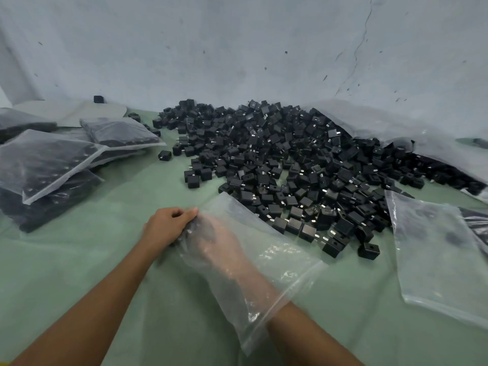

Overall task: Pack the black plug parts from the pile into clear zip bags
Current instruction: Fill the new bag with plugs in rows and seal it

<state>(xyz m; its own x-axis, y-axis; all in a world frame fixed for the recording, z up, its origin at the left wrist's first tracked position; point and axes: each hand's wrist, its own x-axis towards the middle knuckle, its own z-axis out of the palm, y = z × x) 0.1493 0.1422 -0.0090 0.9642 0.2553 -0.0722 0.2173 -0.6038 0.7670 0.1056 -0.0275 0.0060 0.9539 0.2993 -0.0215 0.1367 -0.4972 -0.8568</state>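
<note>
A big pile of black plug parts [287,165] covers the middle and right of the green table. In front of it lies a clear zip bag [280,262]. My right hand [219,241] is pushed inside this bag up to the wrist and shows blurred through the plastic. What its fingers hold cannot be told. My left hand [169,225] grips the bag's far end from outside, fingers curled on the plastic, where some dark parts show inside.
Several filled bags [52,165] are stacked at the left. An empty clear bag [438,257] lies at the right, and a large plastic sheet [396,128] sits behind the pile. A grey wall closes the back. Green table surface [79,260] shows near me.
</note>
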